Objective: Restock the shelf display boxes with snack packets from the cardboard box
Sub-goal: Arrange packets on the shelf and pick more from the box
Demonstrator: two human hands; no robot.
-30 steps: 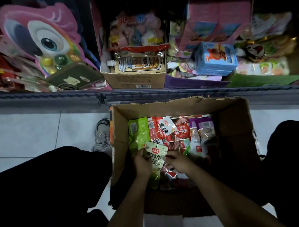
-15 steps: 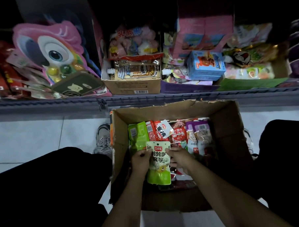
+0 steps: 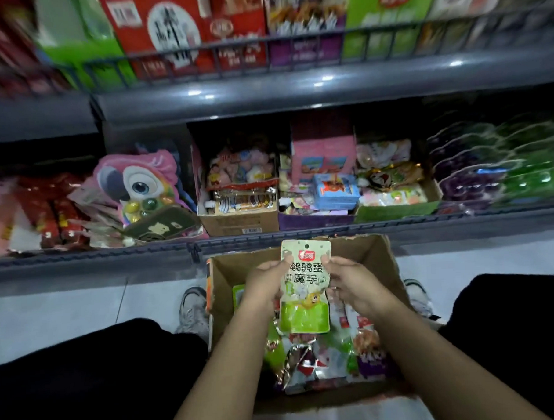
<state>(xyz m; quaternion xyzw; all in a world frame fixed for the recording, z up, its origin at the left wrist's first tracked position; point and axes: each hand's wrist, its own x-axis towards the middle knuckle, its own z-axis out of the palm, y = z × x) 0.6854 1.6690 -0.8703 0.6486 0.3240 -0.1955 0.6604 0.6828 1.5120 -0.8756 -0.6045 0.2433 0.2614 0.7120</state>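
Observation:
A pale green snack packet [image 3: 305, 291] with black characters is held upright above the open cardboard box [image 3: 374, 253]. My left hand [image 3: 266, 286] grips its left edge and my right hand [image 3: 352, 284] grips its right edge. Below them the box holds several mixed packets [image 3: 320, 360], red, green, purple and silver. Display boxes stand on the lower shelf behind: a brown one [image 3: 241, 222], a purple one [image 3: 314, 221] and a green one [image 3: 396, 211].
A pink parrot toy card [image 3: 138, 184] and a dark phone-like case [image 3: 162, 222] sit at the shelf's left. An upper shelf [image 3: 295, 85] carries red, green and purple cartons. My knees flank the box, shoes [image 3: 191, 308] on the tiled floor.
Both hands lifted the green packet up out of the box to its rim. The view tilted up, bringing the upper shelf into sight.

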